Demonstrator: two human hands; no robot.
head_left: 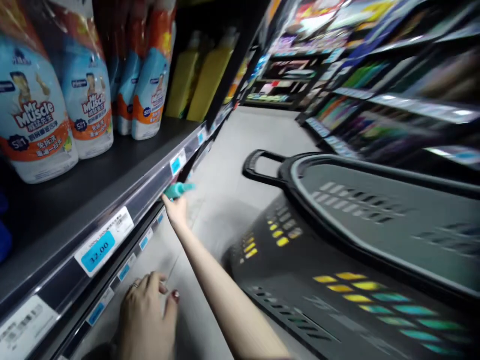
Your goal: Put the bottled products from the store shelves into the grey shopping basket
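My right arm stretches forward along the shelf, and my right hand [176, 210] closes round a teal bottle top with a narrow spout [180, 190]. The shelf edge and my hand hide the rest of that bottle. Lower in the view, my left hand [149, 310] hangs over the floor beside the lower shelf edge. Its fingers are loosely bent, the thumb stands apart, and nothing shows in it. Left of both hands, several Mr Muscle bottles [89, 95] stand on the shelf [123, 172].
A dark grey shopping basket [262, 280] with a raised handle stands close on the right; yellow and teal things show through its slots. Yellow bottles [210, 75] stand farther along the shelf. Price tags [105, 242] line its edge. Another stocked shelf [408, 102] borders the aisle floor [258, 125].
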